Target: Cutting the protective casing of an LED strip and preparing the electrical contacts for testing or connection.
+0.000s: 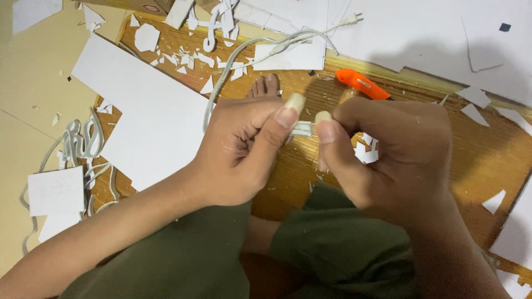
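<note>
Left hand: the left hand point(238, 149) is curled narrow, thumb pressed forward onto one end of a small white strip point(302, 129).
Right hand: the right hand point(388, 158) is curled the same way, thumb tip on the other end of that strip; the two hands hold it between them, thumbs nearly touching.
White strip: one short pale piece, mostly hidden by the two thumbs, held above the wooden board point(487, 155) in front of the person's lap.
White cord: one cord point(233, 66) runs from behind the left hand up and across to a two-pin plug point(350, 20) near the top; whether it joins the held strip cannot be told.
Cutter: one orange utility knife point(363, 84) lies on the board just beyond the right hand, untouched.
Foot: one bare foot point(265, 86) shows just above the left hand.
Large sheets: one long white sheet point(144, 111) lies to the left of the hands; more white sheets point(421, 33) cover the top right.
Scraps: many small white offcuts point(183, 58), too many to count, lie scattered on the board, thickest at top left; one jagged scrap point(366, 150) sits by the right hand.
Floor: a tangle of white curled strips point(77, 144) and one small square sheet point(55, 191) lie on the beige floor point(27, 83) at far left.
Clothing: olive green shorts point(332, 243) fill the lower edge.
</note>
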